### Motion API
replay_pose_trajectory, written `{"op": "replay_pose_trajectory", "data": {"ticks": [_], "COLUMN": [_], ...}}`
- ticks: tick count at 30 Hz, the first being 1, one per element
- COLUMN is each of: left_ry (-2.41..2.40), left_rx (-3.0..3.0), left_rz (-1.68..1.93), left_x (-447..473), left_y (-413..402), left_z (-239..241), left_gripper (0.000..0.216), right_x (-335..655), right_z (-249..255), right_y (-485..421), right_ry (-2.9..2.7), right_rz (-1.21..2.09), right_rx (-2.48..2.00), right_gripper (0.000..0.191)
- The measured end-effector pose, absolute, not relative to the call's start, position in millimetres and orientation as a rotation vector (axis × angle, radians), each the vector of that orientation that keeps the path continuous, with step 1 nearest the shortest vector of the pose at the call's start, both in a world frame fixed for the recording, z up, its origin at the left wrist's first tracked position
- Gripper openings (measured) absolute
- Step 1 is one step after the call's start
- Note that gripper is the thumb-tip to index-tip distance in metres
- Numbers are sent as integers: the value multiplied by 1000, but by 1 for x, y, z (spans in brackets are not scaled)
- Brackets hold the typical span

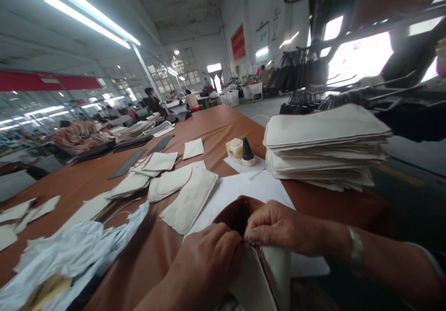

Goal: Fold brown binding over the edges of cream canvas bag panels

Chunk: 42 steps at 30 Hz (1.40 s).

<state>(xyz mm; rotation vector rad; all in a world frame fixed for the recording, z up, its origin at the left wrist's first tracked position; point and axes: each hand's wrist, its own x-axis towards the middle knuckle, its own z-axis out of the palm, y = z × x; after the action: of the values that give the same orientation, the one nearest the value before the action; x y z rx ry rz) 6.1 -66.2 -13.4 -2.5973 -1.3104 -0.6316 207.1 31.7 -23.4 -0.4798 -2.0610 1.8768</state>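
Note:
At the near edge of the table, both hands grip a cream fabric piece with brown leather (282,267), folded so that a dark brown hollow shows at its top. My left hand (209,255) is closed on the left side, its fingertips partly hidden. My right hand (282,227) pinches the edge between thumb and curled fingers, close beside the left fingertips. A brown-edged seam runs down below the hands. Under the piece lies white paper (251,185). Several flat cream pieces (191,199) lie just beyond my left hand.
A tall stack of cream panels (324,129) stands at right. A cream-coloured block (234,148) and a black cone (247,150) sit mid-table. Crumpled white cloth (76,255) lies at left on the brown table cover (223,120). Racks of dark pieces (296,74) and several people are farther off.

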Motion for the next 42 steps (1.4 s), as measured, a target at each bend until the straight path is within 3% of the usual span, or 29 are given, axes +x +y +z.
{"op": "replay_pose_trajectory", "data": {"ticks": [6,12,16,17,19,21,24,31,36,42], "left_ry": [-1238,-1390,-1615,-1662,-1747,-1847,-1933,-1321,-1208,-1560], "left_rx": [-2394,-2310,-2585,-2653,-2749,-2781,-2750,-2406,-2245,-2442], "left_rz": [-333,-591,-920,-959,-992,-1025,-1043,-421,-291,-704], "left_x": [19,9,3,3,6,9,13,20,27,13], "left_y": [-66,-70,-71,-70,-67,-64,-62,-67,-72,-74], "left_z": [-28,-36,-33,-32,-30,-29,-31,-42,-50,-45], "left_gripper": [20,14,9,16,23,12,14,21,13,21], "right_x": [207,214,217,216,215,213,213,210,209,217], "right_z": [-28,-39,-41,-40,-39,-39,-39,-43,-45,-43], "right_y": [32,36,34,33,33,32,32,31,32,33], "right_ry": [-1991,-2341,-2292,-2280,-2289,-2317,-2344,-2354,-2387,-2296], "right_rz": [1957,1505,1576,1595,1577,1519,1472,1509,1433,1634], "right_rx": [-575,-531,-491,-487,-476,-444,-411,-461,-503,-594], "right_gripper": [41,31,36,37,37,36,35,38,25,16]}}
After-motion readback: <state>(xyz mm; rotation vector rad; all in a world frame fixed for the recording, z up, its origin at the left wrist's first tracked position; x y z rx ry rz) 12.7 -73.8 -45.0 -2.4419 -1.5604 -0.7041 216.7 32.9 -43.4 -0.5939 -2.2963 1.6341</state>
